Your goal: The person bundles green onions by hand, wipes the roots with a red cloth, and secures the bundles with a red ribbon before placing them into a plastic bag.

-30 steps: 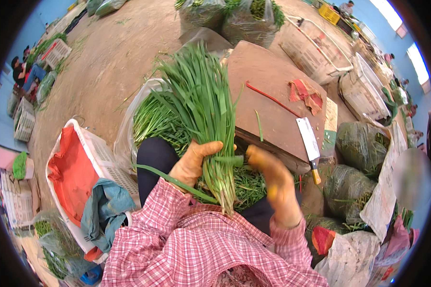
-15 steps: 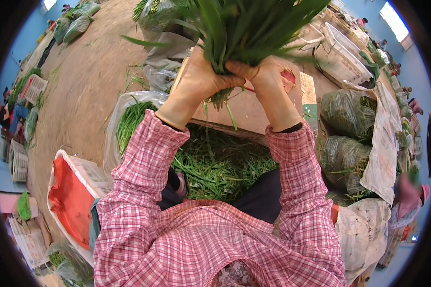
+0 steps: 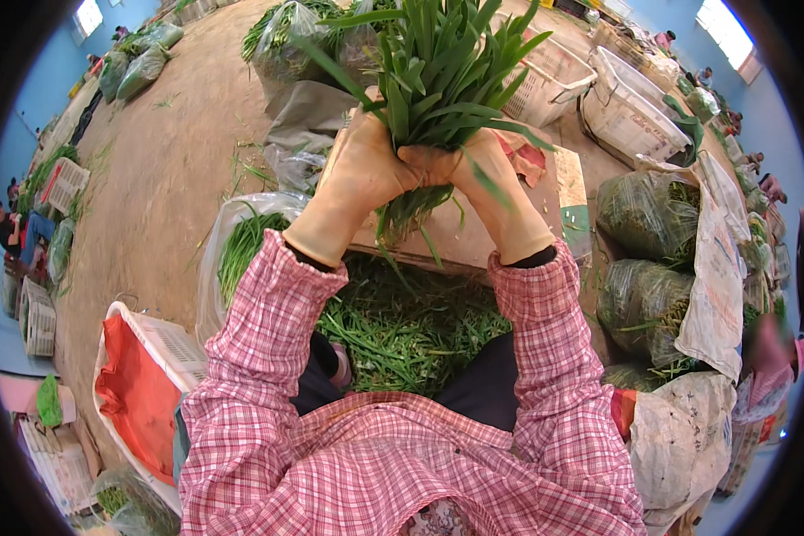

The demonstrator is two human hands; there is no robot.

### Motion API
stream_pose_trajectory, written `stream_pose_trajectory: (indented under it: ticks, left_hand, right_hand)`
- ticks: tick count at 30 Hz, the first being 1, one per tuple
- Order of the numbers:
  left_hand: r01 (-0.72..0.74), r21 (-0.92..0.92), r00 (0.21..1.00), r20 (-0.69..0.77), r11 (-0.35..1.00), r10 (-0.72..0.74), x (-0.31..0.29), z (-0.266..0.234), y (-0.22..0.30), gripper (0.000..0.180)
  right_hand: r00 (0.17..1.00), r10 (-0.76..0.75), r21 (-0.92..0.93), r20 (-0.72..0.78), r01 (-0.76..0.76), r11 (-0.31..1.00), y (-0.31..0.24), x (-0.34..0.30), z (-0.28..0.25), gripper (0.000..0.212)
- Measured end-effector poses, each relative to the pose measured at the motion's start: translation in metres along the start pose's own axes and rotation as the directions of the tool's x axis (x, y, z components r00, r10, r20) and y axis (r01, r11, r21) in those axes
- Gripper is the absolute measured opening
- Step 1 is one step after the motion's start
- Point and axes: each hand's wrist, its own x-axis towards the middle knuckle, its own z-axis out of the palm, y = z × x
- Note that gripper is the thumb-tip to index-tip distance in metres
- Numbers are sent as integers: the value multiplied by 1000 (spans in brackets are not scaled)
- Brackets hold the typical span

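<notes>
Both of my hands wear tan gloves and grip one bunch of long, flat green leaves (image 3: 438,89), which looks like garlic chives. My left hand (image 3: 353,174) wraps the bunch from the left, and my right hand (image 3: 491,179) closes round it from the right. The thumbs meet at the front. Leaf tips fan out upward and away from me, while the lower ends hang loose below my hands. Under the bunch is a low work board (image 3: 554,214) with a torn red scrap (image 3: 523,161) on it. A heap of green cuttings (image 3: 420,344) lies between my legs.
To the left stand a clear bag of thin green stalks (image 3: 239,255) and a white crate with a red liner (image 3: 134,402). White plastic crates (image 3: 634,107) sit at the far right. Packed bags of greens (image 3: 643,299) are stacked at my right, beside white sacks (image 3: 683,438).
The bunch has tilted, and its leaves stand more upright and closer together, less blurred. My hands have shifted slightly; both still hold the bunch.
</notes>
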Motion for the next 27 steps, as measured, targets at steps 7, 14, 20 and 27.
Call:
stream_pose_trajectory:
  ticks: [7, 14, 20, 27]
  left_hand:
    - [-279, 779, 954, 155, 562, 258, -8, -15, -8, 37]
    - [-375, 872, 837, 171, 316, 520, -20, 3, 13, 29]
    - [-292, 913, 885, 144, 286, 442, -60, 19, 79, 24]
    - [-207, 714, 948, -22, 669, 318, -90, -17, 67, 36]
  right_hand:
    - [983, -170, -311, 77, 185, 932, 13, 11, -5, 36]
    - [999, -14, -211, -44, 4, 977, -5, -7, -6, 48]
    - [970, -119, -179, -214, 81, 980, 15, -68, -48, 45]
    - [961, 112, -220, -251, -169, 961, 45, -127, -56, 32]
